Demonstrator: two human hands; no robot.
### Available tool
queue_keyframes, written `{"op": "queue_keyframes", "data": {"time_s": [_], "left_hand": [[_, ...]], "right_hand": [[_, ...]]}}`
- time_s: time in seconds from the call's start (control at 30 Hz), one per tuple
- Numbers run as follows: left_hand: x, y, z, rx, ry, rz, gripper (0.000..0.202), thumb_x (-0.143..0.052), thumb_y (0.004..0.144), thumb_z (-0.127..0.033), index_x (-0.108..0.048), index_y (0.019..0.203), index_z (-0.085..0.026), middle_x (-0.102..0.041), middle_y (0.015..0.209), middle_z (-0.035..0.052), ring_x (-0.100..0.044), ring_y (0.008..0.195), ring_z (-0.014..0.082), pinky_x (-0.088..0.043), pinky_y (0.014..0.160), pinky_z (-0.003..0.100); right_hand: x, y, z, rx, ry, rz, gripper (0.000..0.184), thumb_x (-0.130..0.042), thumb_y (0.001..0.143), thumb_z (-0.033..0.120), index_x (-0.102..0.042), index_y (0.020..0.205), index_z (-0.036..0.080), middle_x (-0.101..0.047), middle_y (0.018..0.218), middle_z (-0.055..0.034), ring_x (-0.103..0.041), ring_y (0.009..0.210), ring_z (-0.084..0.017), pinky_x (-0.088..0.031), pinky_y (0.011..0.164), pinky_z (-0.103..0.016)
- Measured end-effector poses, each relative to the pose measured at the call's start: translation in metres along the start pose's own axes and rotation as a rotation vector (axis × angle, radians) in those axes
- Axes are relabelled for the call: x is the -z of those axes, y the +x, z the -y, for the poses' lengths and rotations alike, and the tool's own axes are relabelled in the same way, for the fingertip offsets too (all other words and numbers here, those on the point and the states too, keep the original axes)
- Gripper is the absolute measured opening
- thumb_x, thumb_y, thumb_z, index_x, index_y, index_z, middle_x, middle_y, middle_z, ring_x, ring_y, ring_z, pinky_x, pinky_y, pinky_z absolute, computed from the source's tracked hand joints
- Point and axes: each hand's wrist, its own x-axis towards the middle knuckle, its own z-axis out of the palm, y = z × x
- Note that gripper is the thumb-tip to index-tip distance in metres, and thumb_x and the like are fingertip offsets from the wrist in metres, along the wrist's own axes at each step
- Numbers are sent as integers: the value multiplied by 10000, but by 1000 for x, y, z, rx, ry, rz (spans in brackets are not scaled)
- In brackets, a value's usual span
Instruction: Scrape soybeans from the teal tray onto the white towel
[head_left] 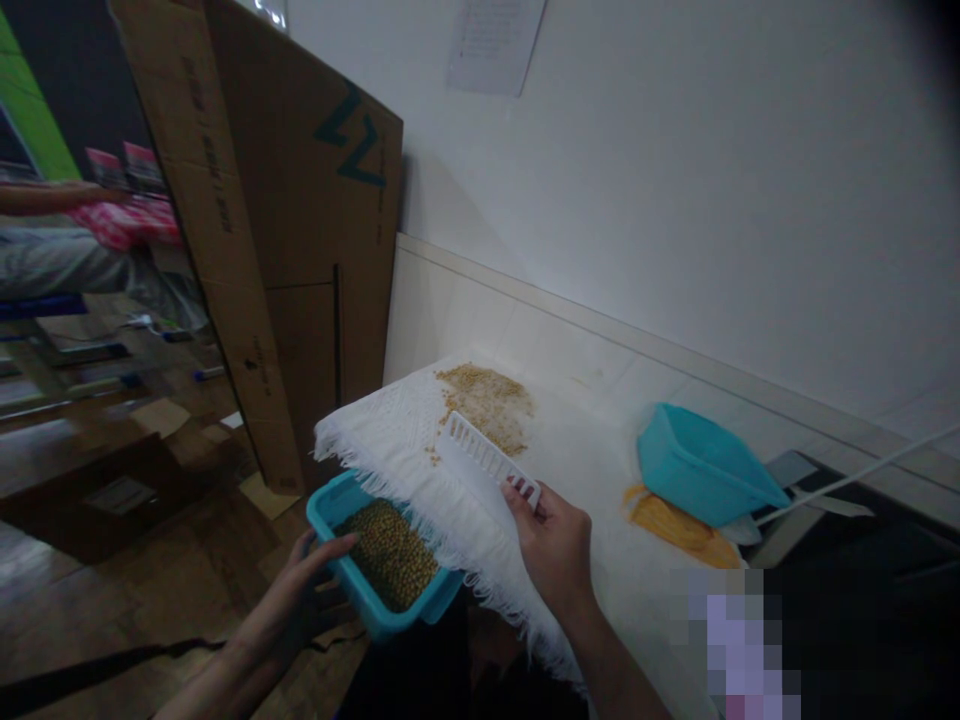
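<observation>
So, the blue bin (386, 624) is held at the near edge of the white fringed cloth (382, 425), just under the fringe, with a good load of yellowish-green beans (397, 560) inside. Its rim is gripped by the left hand (307, 575), thumb hooked over the edge. A white slotted plastic piece (491, 462) is pinched at one end by the right hand (555, 545), with its other end right by a loose patch of beans (512, 435) spread on the white surface. Off to the right, a second blue bin (671, 470) is parked beside some orange stuff (675, 525). Over on the left, a big cardboard box (300, 220) is stood upright, with another person's arm (45, 198) partly seen beyond it.
</observation>
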Motion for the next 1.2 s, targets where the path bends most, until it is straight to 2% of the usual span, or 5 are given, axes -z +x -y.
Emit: {"op": "queue_keyframes", "data": {"time_s": [0.37, 0.57, 0.8, 1.0, 1.2], "left_hand": [[-2, 0, -1, -7, -11, -23, 816, -920, 796, -434, -484, 1478, -335, -739, 1108, 81, -794, 847, 295, -668, 793, 472], [0, 2, 1, -1, -13, -8, 897, -937, 772, -468, -459, 1521, -349, -712, 1012, 38, -772, 803, 267, -651, 806, 449], [0, 0, 0, 0, -24, -1, 927, -920, 806, -472, -419, 1578, -361, -713, 1194, 95, -776, 861, 277, -658, 791, 436], [0, 1, -3, -2, -23, -19, 780, -899, 830, -426, -484, 1484, -341, -723, 1123, 85, -789, 863, 295, -671, 799, 459], [2, 5, -1, -26, -28, -28, 789, -937, 773, -453, -502, 1421, -341, -749, 1082, 76, -807, 851, 311, -676, 774, 465]], "right_hand": [[-6, 15, 2, 36, 12, 28, 413, -657, 998, 483, -819, 793, 164, -751, 607, -42, -687, 530, -190, -469, 532, -245], [-8, 20, 1, 15, 46, 69, 379, -658, 989, 472, -846, 863, 168, -809, 694, -56, -741, 593, -208, -519, 578, -258], [-17, 27, 1, 4, 111, 98, 342, -669, 963, 449, -859, 882, 177, -841, 756, -63, -778, 660, -234, -573, 650, -290], [-19, 26, -3, 10, 160, 127, 299, -705, 960, 430, -883, 946, 190, -871, 825, -63, -816, 716, -251, -602, 665, -292], [-22, 27, -7, 44, 240, 214, 248, -735, 969, 391, -901, 1016, 214, -881, 861, -44, -845, 769, -259, -646, 718, -298]]}}
